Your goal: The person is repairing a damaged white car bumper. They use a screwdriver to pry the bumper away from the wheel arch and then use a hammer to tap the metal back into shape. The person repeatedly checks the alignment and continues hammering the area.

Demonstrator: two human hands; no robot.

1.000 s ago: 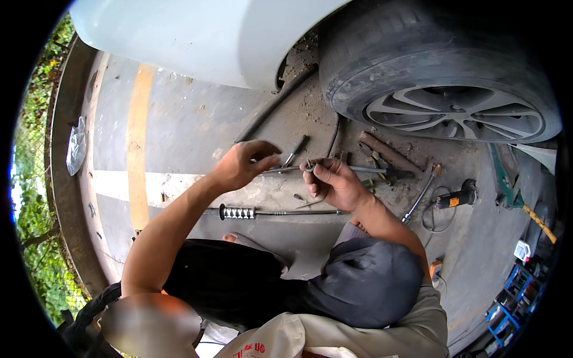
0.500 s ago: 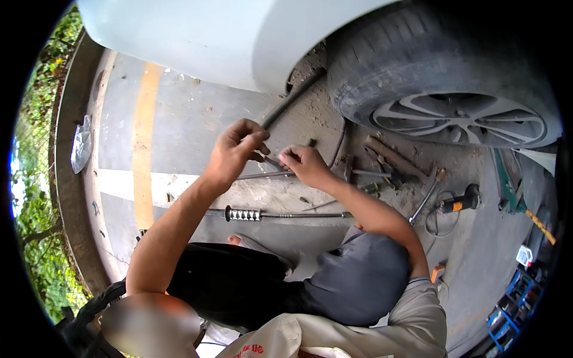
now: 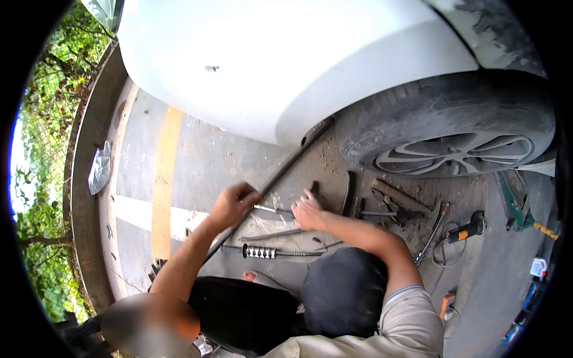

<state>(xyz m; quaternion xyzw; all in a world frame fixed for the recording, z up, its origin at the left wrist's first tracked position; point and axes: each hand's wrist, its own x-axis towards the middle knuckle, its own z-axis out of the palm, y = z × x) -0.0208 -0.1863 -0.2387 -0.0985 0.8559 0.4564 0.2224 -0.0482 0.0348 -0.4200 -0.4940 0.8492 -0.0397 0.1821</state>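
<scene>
A long dark metal bar (image 3: 286,170) slants from the tyre's edge down to the lower left. My left hand (image 3: 230,209) is closed around it near its middle. To the right, my right hand (image 3: 307,213) hangs over the tools on the floor, with one finger stretched out and nothing visible in its grasp. Beside its fingertips lies a dark tool head (image 3: 314,187). A thin, light shaft (image 3: 267,208) lies between my two hands; whether it joins that head is hidden.
The white car body (image 3: 239,65) and its wheel (image 3: 459,149) fill the far side. Pliers (image 3: 397,213), a rusty bar (image 3: 403,196), a chrome-sleeved rod (image 3: 259,252) and an angle grinder (image 3: 468,228) lie on the floor. A green jack (image 3: 510,203) stands by the wheel.
The view has shifted, so the car and floor sit lower in it. My hands have moved apart; the right one has uncurled a finger. More of the bar shows below my left hand.
</scene>
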